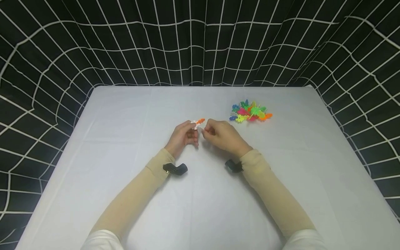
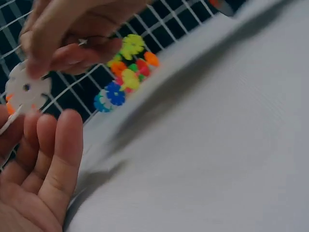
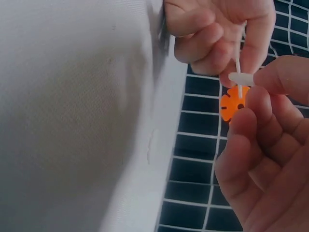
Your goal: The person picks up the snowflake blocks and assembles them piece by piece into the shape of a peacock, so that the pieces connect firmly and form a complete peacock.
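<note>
Over the middle of the table, my left hand (image 1: 182,137) pinches a white notched disc (image 3: 238,58), seen edge-on in the right wrist view. An orange notched disc (image 1: 200,121) sits against the white piece. From the right, my right hand (image 1: 225,136) pinches a second white disc (image 2: 21,92) between thumb and fingers; its round centre hole and notched rim show in the left wrist view. The two white discs cross at their edges, one at an angle to the other. Fingertips hide parts of both.
A loose pile of colourful notched discs (image 1: 250,111) lies at the back right, in green, yellow, pink, orange and blue. White cloth covers the table (image 1: 125,114). Black curtains (image 1: 175,45) with a white grid surround its back and sides.
</note>
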Tool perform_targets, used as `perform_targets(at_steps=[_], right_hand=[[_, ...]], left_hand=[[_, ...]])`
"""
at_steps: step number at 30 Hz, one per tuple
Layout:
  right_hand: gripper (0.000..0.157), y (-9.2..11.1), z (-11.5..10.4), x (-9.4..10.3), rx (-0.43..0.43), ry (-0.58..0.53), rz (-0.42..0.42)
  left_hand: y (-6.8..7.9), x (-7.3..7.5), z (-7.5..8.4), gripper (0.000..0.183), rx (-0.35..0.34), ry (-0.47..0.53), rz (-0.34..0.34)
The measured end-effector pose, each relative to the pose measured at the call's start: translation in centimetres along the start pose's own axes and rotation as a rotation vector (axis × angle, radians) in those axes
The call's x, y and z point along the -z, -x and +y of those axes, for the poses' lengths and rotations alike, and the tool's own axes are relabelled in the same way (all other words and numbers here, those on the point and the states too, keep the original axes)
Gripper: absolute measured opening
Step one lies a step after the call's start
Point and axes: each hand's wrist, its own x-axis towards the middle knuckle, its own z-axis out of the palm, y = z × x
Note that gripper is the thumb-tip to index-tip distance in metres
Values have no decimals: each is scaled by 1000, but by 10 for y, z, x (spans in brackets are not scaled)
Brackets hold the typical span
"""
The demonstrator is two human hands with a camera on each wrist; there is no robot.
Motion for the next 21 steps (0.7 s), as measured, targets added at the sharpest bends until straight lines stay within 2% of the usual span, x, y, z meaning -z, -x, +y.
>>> perform_targets(at_steps=[3, 8, 13, 16, 21], right_hand=[[9, 0, -1, -1, 21, 9, 10], [10, 0, -1, -4, 56, 8, 21], [11, 1, 1, -6, 55, 31, 73], [12, 1, 1, -6, 47, 33, 104], [11, 1, -1, -9, 20, -3, 113]], left_hand=[[1, -5, 0, 20, -15, -110, 7], [3, -12, 0, 24, -40, -266, 71], [4, -13, 1, 27, -21, -201, 86], [3, -10, 2, 29, 7, -128, 44], [1, -3, 3, 30, 44, -83, -58]])
